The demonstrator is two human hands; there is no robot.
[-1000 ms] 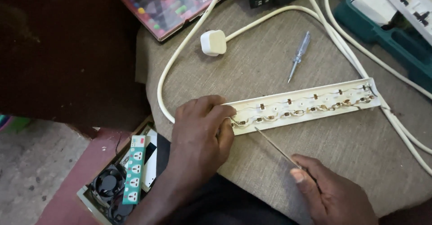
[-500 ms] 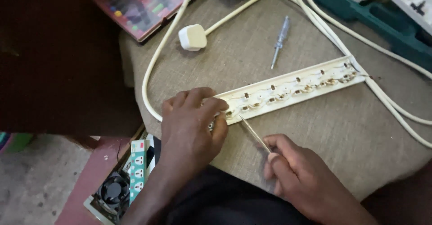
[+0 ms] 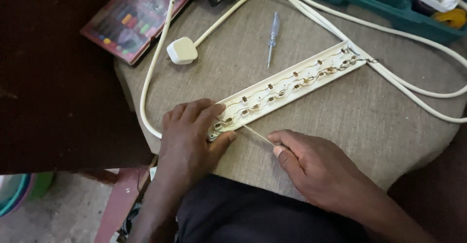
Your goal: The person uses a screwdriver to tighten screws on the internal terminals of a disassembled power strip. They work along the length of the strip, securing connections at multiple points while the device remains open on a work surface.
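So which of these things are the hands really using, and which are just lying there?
In use:
- left hand gripping the end of the opened power strip
- right hand pinching a thin metal tool, tip at the strip's end

Just lying about:
- blue-handled screwdriver
- white plug
- red case
- green tray

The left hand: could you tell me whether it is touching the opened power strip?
Touching. The head view shows the left hand gripping the near end of the opened power strip.
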